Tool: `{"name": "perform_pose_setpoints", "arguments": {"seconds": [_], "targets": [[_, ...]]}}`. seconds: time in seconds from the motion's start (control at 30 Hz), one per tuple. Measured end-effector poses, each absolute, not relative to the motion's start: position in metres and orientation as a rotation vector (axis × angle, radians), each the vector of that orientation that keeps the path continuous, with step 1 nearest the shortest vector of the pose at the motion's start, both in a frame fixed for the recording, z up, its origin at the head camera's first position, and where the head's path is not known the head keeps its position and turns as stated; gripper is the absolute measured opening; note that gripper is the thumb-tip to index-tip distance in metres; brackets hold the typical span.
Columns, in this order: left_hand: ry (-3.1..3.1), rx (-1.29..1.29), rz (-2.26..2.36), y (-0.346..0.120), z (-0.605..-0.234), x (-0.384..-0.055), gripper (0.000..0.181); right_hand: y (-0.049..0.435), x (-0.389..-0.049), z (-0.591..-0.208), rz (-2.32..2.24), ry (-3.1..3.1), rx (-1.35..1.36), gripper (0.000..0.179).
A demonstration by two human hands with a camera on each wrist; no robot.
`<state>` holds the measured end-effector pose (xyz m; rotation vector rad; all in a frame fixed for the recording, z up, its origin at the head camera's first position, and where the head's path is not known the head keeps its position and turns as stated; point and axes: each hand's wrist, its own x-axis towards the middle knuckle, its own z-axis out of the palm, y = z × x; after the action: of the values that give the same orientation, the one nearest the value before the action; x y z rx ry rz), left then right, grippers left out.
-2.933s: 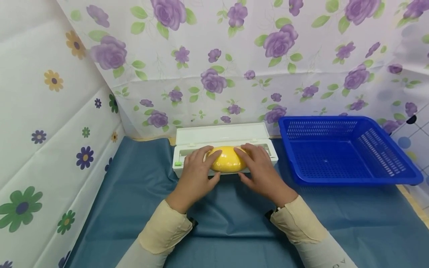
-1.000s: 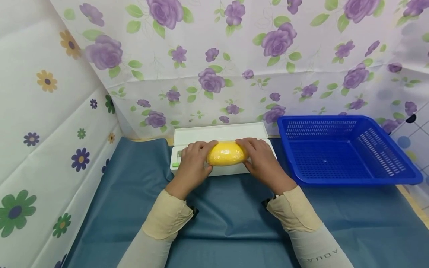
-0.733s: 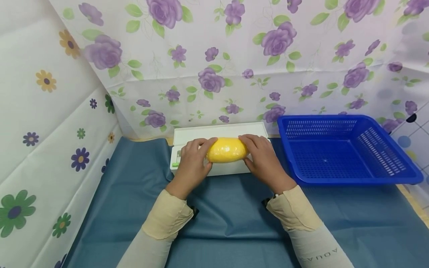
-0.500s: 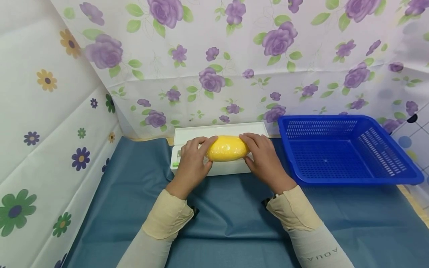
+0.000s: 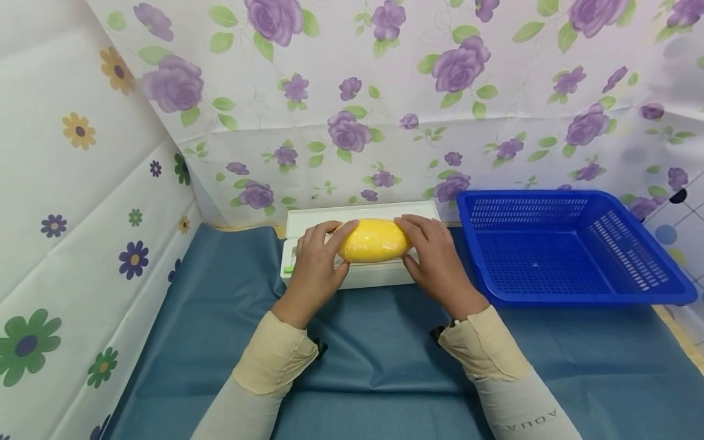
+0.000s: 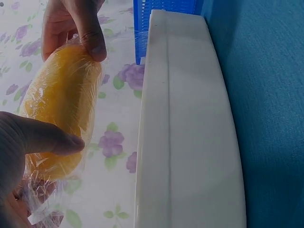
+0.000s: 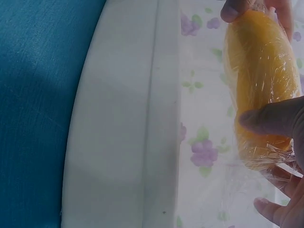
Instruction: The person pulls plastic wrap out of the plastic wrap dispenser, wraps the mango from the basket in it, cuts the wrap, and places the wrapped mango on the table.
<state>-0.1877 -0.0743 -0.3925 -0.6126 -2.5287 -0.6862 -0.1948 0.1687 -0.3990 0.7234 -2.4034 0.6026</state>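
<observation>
A glossy yellow oval item (image 5: 375, 241), fruit-like and wrapped in clear cling film, is held level above the white cling film dispenser (image 5: 376, 281). My left hand (image 5: 316, 263) grips its left end, and my right hand (image 5: 440, 263) grips the right end. In the left wrist view, the left thumb (image 6: 52, 140) presses on the wrapped item (image 6: 61, 95), with loose film bunched at its end. Wrinkled film also gathers beside my right hand (image 7: 285, 123) in the right wrist view. The hands and the item hide most of the dispenser's inside.
The dispenser's lid (image 5: 357, 212) stands raised at the back, and a green slider (image 5: 288, 269) shows at its left end. To the right is a blue plastic basket (image 5: 550, 299). A blue-green cloth (image 5: 374, 366) covers the table; flowered sheets (image 5: 308, 146) hang behind and left.
Earliest, the yellow item lay low over the dispenser with my fingers on top of it. Both hands have since lifted it and moved it slightly away from me, gripping its ends.
</observation>
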Motion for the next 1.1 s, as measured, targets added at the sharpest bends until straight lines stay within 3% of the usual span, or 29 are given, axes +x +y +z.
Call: {"name": "perform_pose_setpoints", "arguments": {"seconds": [1.1], "targets": [[-2.409,-0.653,-0.713,-0.073,-0.381,-0.179,0.078,0.168,-0.187,-0.385,0.601,-2.342,0.726,0.068]]}}
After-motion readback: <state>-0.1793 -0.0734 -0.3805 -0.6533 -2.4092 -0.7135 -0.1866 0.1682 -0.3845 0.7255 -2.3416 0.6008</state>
